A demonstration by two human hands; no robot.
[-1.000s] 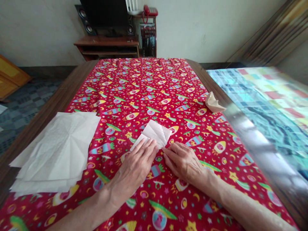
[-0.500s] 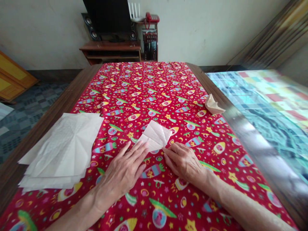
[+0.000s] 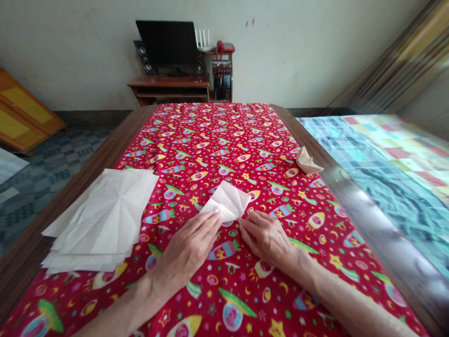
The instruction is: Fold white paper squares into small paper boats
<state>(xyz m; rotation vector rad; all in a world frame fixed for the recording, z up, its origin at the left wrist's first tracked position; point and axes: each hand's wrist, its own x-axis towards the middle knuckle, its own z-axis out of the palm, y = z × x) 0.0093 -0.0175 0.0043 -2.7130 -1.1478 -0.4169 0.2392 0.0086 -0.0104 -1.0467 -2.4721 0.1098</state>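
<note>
Both hands at the near edge of a small folded paper

The left hand [image 3: 191, 243] lies palm down with its fingers extended and close together, the fingertips at the near left part of the folded paper [image 3: 229, 199]. Whether it pinches the paper or only presses on it, I cannot tell. The right hand [image 3: 268, 234] has its fingers bent, with the tips of thumb and forefinger at the paper's near right corner; whether they grip that corner is too small to tell.

The paper lies in front of the two hands, set askew, with creases fanning out from the near right corner and a narrow flap along its near left side. Under it spreads a red cloth [image 3: 210, 161] printed with rockets, stars and moons, which leaves the brown sides of the worktop [image 3: 131, 128] bare.

To the left rests an uneven stack of creased white sheets [image 3: 101, 210], well apart from the folded paper. To the right, near the cloth's edge, sits a pointed, cream folded paper piece [image 3: 307, 164].

Beyond the worktop's right side is a teal and checked cover [image 3: 372, 173]. Past the far end, a dark monitor [image 3: 168, 44] stands on a wooden stand [image 3: 171, 82], with a red telephone [image 3: 226, 47] to its right.
</note>
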